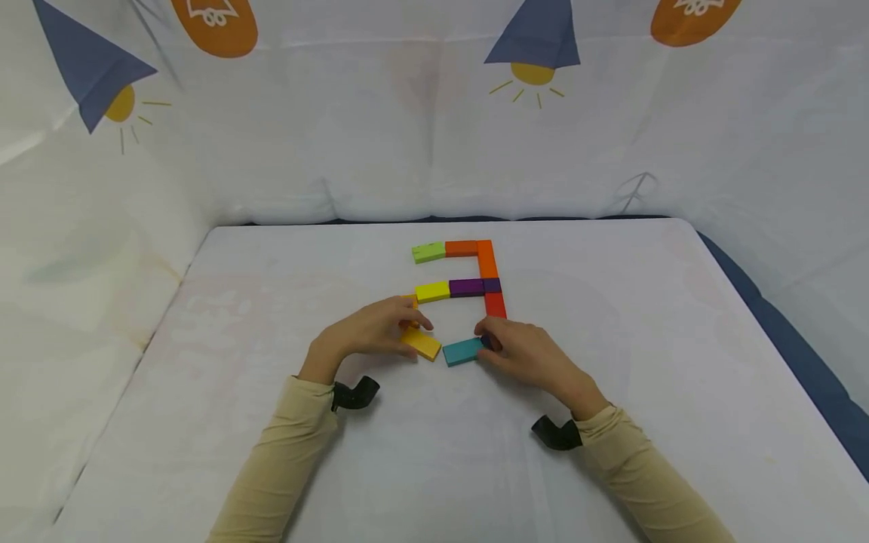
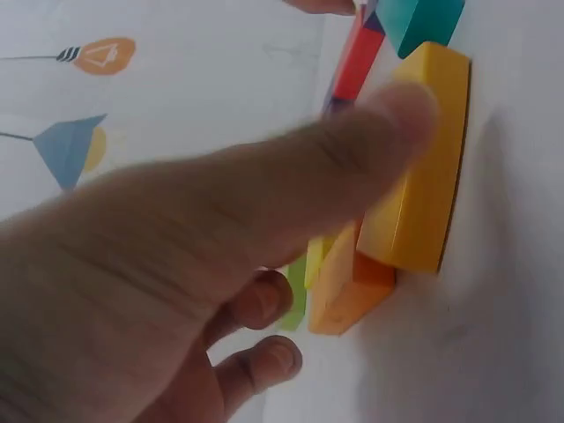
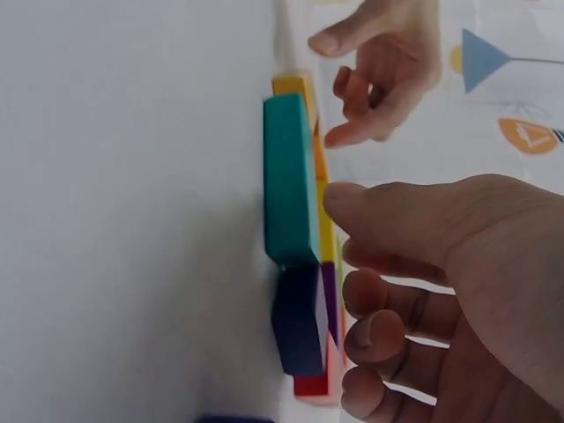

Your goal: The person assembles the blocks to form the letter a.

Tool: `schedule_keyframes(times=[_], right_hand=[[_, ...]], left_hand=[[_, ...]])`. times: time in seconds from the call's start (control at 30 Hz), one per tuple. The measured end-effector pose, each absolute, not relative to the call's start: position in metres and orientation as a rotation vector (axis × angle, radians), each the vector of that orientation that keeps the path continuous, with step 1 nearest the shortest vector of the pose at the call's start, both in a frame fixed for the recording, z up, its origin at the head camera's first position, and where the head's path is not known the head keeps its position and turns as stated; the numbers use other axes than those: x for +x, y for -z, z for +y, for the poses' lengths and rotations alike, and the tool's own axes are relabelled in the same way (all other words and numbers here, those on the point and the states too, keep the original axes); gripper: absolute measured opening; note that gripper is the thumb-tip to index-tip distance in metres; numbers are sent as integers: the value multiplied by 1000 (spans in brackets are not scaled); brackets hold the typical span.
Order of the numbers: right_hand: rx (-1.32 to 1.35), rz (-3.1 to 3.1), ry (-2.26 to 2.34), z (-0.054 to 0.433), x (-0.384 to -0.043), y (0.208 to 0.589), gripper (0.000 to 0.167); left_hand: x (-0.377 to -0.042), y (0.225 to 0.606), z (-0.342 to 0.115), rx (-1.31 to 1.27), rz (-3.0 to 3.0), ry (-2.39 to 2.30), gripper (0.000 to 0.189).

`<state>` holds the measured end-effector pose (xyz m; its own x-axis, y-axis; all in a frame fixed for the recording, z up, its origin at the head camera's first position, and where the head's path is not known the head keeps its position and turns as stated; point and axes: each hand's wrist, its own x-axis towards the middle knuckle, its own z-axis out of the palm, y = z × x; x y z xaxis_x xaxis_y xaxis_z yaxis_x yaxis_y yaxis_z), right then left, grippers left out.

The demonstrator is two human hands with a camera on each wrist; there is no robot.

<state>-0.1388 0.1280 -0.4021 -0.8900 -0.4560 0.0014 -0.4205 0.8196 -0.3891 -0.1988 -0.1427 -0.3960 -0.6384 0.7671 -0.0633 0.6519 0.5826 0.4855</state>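
Note:
Flat coloured blocks lie end to end in an angular, S-like outline on the white table. In the head view my left hand [image 1: 380,324] is over an amber block [image 1: 422,344], thumb beside it and fingers loosely bent; an orange block [image 2: 348,291] adjoins it in the left wrist view. My right hand [image 1: 526,353] hovers beside a teal block [image 1: 462,352] and a navy block [image 3: 295,322], its thumb and fingers apart. Neither hand visibly pinches a block; whether the fingertips touch them is unclear. The right hand partly covers the navy block in the head view.
Beyond the hands are yellow [image 1: 433,292], purple [image 1: 466,288], dark purple [image 1: 492,285], red [image 1: 495,305], orange [image 1: 487,260], red-orange [image 1: 462,248] and lime [image 1: 428,253] blocks. A white curtain [image 1: 380,136] with lamp prints hangs behind the table [image 1: 204,422].

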Motion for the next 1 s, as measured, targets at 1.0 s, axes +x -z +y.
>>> schedule_keyframes(times=[1.0], right_hand=[[-829, 2883, 548, 124, -137, 413, 39]], left_hand=[[-199, 401, -138, 1166, 2579, -625, 33]])
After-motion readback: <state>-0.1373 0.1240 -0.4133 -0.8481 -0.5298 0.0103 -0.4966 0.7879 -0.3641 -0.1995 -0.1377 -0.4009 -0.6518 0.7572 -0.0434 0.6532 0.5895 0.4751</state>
